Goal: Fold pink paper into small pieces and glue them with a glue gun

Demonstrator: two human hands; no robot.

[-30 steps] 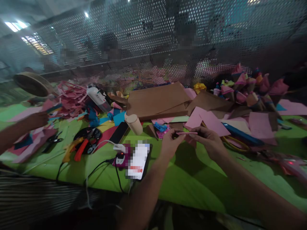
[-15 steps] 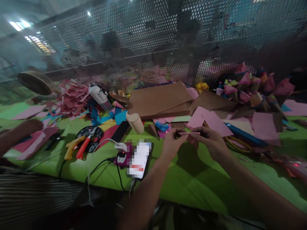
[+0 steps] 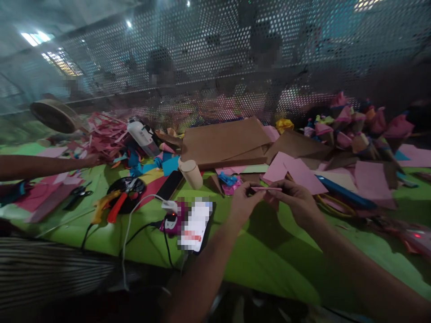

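Between my two hands, just above the green tabletop point(image 3: 269, 269), is a small piece of pink paper point(image 3: 266, 189), seen nearly edge-on. My left hand point(image 3: 245, 199) pinches its left end and my right hand point(image 3: 293, 196) its right end, with the fingertips close together. A flap of pink hangs below the fingers in shadow. Crumpled blue and purple paper point(image 3: 229, 181) lies just left of my left hand. Pink sheets point(image 3: 305, 172) lie behind my right hand, beside a long blue tool point(image 3: 346, 190) and yellow-handled scissors point(image 3: 333, 207).
A lit phone point(image 3: 197, 224) and a purple power strip point(image 3: 173, 222) with cables lie left of my forearm. Farther left are a glue gun point(image 3: 103, 206) and red-handled pliers point(image 3: 117, 207). Cardboard point(image 3: 222, 141) and paper flowers point(image 3: 357, 121) stand behind. A co-worker's arm point(image 3: 43, 167) reaches in.
The co-worker's arm at the left has stretched farther right, toward the pile of pink paper strips. My hands keep nearly the same hold on the pink paper; the view has shifted slightly.
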